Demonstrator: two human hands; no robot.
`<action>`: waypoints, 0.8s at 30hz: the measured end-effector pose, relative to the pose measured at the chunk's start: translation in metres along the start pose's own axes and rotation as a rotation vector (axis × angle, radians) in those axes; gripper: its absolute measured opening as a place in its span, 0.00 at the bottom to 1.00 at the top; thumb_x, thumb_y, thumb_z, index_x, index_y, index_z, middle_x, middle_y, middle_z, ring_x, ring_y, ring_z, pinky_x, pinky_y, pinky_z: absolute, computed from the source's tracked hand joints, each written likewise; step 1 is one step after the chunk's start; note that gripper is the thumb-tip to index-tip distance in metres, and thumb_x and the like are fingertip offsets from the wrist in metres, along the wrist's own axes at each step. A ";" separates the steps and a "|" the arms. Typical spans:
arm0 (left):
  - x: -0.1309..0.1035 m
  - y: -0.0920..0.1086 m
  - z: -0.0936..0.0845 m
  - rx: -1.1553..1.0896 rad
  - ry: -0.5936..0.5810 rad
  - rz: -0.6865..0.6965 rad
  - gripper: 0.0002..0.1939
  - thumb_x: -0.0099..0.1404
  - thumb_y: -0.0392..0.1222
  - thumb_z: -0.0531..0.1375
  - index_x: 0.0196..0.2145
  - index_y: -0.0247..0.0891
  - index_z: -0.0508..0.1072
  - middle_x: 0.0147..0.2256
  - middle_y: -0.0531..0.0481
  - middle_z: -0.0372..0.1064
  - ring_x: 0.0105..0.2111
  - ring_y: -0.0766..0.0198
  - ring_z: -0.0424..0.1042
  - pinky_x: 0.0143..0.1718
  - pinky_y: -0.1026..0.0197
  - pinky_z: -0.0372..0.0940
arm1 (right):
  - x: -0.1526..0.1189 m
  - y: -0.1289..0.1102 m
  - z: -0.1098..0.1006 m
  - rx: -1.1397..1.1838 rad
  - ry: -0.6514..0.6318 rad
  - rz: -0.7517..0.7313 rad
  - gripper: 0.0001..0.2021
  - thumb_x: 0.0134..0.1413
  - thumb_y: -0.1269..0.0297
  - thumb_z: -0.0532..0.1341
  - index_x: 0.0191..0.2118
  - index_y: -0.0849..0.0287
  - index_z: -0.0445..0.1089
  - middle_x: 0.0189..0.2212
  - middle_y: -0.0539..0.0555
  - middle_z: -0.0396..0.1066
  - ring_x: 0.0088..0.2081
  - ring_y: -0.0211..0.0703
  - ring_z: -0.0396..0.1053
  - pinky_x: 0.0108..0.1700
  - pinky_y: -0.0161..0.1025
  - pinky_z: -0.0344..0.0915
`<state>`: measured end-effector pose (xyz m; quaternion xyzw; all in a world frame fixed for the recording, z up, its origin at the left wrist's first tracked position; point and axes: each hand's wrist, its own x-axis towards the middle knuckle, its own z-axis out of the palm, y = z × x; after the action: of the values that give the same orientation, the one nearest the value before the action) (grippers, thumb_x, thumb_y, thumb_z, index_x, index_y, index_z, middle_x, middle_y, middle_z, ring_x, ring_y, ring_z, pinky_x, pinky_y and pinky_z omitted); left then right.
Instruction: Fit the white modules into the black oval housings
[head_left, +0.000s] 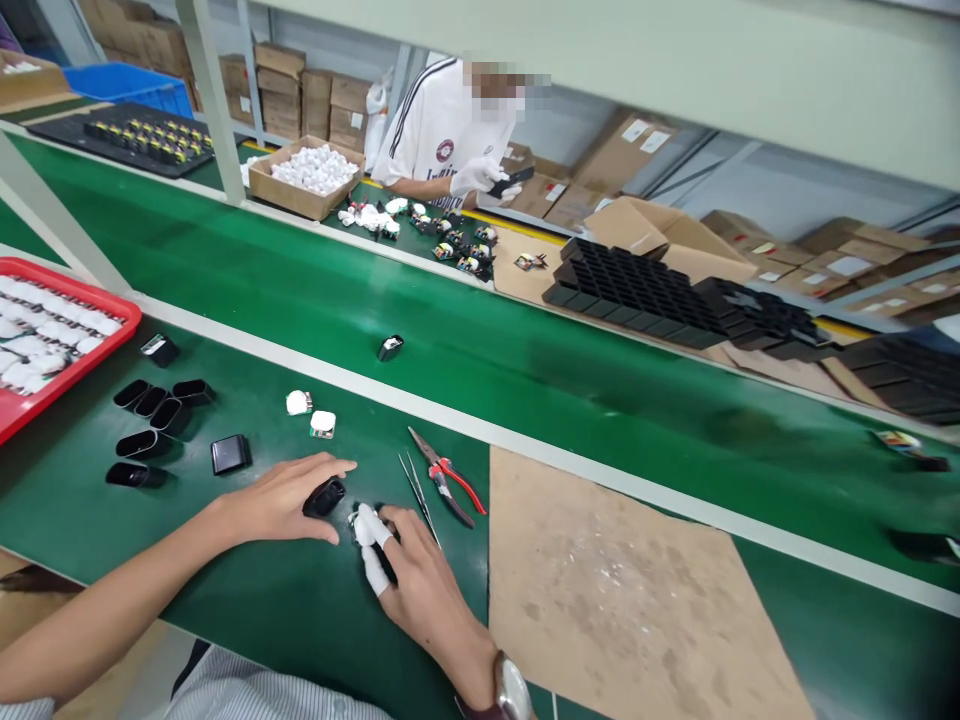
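Observation:
Black housing point(324, 498) sits between the thumb and fingers of my left hand point(281, 500), just above the green bench. Close to its right, my right hand point(420, 575), with white covers on two fingertips, pinches a small white-topped part point(365, 525); something dark shows beneath those fingers. Two white-topped circuit pieces point(298, 402) lie beyond my left hand. A closed-looking black case point(230, 455) rests to the left, near several open black housings point(152, 402). Tweezers point(420, 490) and red-handled pliers point(450, 480) lie right of my hands.
A red tray point(127, 320) of white-topped parts stands at the left. Beyond the bench runs a green conveyor point(465, 370) carrying a black housing point(390, 347). Brown cardboard point(615, 580) covers the bench at right. Across the conveyor, a person point(457, 140) in white gloves holds a black object.

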<state>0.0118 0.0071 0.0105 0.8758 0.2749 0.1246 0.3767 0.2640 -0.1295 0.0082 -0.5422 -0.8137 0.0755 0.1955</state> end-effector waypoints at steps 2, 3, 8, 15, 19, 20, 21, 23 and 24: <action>-0.002 0.000 -0.003 -0.049 -0.008 -0.020 0.47 0.64 0.50 0.73 0.73 0.53 0.56 0.61 0.43 0.69 0.58 0.47 0.73 0.56 0.50 0.71 | 0.002 0.002 -0.006 -0.007 -0.011 -0.014 0.28 0.65 0.79 0.53 0.68 0.58 0.63 0.62 0.65 0.67 0.59 0.59 0.69 0.57 0.57 0.75; -0.003 0.000 -0.004 -0.066 -0.011 -0.034 0.46 0.64 0.48 0.73 0.73 0.53 0.56 0.62 0.43 0.68 0.57 0.48 0.74 0.57 0.49 0.71 | 0.002 0.002 -0.008 -0.024 0.000 0.015 0.28 0.65 0.78 0.53 0.69 0.60 0.61 0.63 0.66 0.66 0.61 0.60 0.68 0.58 0.59 0.75; -0.004 -0.001 -0.002 -0.099 -0.028 -0.070 0.40 0.68 0.42 0.69 0.72 0.53 0.57 0.60 0.45 0.70 0.52 0.52 0.74 0.56 0.48 0.71 | 0.008 -0.005 0.002 -0.059 0.082 0.158 0.23 0.69 0.64 0.61 0.65 0.64 0.63 0.47 0.65 0.73 0.47 0.61 0.73 0.45 0.58 0.79; -0.006 -0.003 -0.001 -0.104 0.011 -0.063 0.41 0.67 0.44 0.71 0.71 0.53 0.60 0.59 0.44 0.71 0.56 0.49 0.72 0.59 0.44 0.70 | 0.005 -0.002 0.013 0.086 0.128 0.130 0.22 0.71 0.68 0.60 0.66 0.60 0.63 0.59 0.65 0.70 0.60 0.59 0.68 0.58 0.59 0.75; -0.005 -0.002 0.000 -0.155 0.047 -0.003 0.40 0.67 0.41 0.71 0.72 0.51 0.61 0.60 0.41 0.70 0.59 0.49 0.70 0.59 0.45 0.71 | 0.002 -0.003 0.017 0.167 0.248 0.105 0.23 0.69 0.73 0.61 0.66 0.56 0.63 0.54 0.62 0.73 0.57 0.55 0.71 0.56 0.56 0.76; -0.005 -0.002 0.001 -0.166 0.055 0.002 0.40 0.67 0.40 0.71 0.71 0.50 0.61 0.61 0.41 0.69 0.60 0.49 0.70 0.60 0.46 0.71 | 0.003 -0.005 0.016 0.211 0.279 0.122 0.24 0.68 0.74 0.61 0.67 0.56 0.63 0.53 0.62 0.74 0.56 0.53 0.72 0.55 0.54 0.76; -0.006 -0.003 0.003 -0.172 0.060 -0.001 0.39 0.68 0.40 0.70 0.71 0.51 0.61 0.62 0.42 0.69 0.61 0.49 0.70 0.61 0.46 0.70 | 0.005 -0.008 0.014 0.257 0.303 0.138 0.25 0.68 0.75 0.61 0.67 0.56 0.62 0.52 0.61 0.74 0.55 0.52 0.73 0.55 0.53 0.77; -0.007 -0.004 0.007 -0.171 0.074 -0.020 0.38 0.69 0.40 0.69 0.72 0.52 0.60 0.62 0.44 0.71 0.61 0.50 0.71 0.62 0.46 0.70 | 0.010 -0.015 0.006 0.326 0.338 0.141 0.26 0.66 0.77 0.62 0.66 0.56 0.63 0.52 0.62 0.73 0.55 0.52 0.73 0.54 0.52 0.76; -0.008 -0.005 0.010 -0.168 0.085 -0.023 0.38 0.70 0.41 0.68 0.72 0.53 0.59 0.61 0.45 0.72 0.60 0.50 0.73 0.62 0.46 0.70 | 0.012 -0.019 0.002 0.344 0.342 0.121 0.26 0.65 0.78 0.62 0.66 0.55 0.64 0.52 0.62 0.72 0.55 0.52 0.73 0.54 0.52 0.76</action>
<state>0.0075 -0.0008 -0.0001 0.8319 0.2890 0.1799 0.4383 0.2431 -0.1255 0.0155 -0.5536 -0.7101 0.1316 0.4147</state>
